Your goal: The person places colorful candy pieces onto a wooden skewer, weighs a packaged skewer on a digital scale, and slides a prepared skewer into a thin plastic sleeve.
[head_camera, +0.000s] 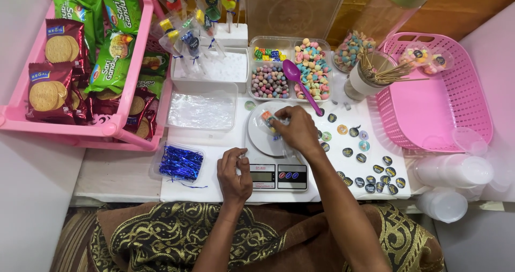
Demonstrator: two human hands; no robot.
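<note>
Brown cloth with gold swirls [177, 234] fills the bottom of the frame, over the person's lap. Just above it, in the middle, the left hand [234, 170] rests on the white tabletop [123, 173] next to a small kitchen scale [277, 173]. Its fingers [240, 155] are curled in tight and pinch something tiny; I cannot tell what it is. A bit higher, the right hand [295, 128] is over the round plate of the scale. Its fingers [280, 123] are closed on a little clear bag of candy [267, 117], which sits on the plate, near the middle of the frame. Above the hand, a purple spoon [300, 82] lies across a tray of pastel candies [289, 68]. Round stickers [370, 170] are spread out to the right. A tub of shiny blue twist ties [180, 162] sits to the left. Cookie packs fill a pink basket [16, 111] in the upper left.
</note>
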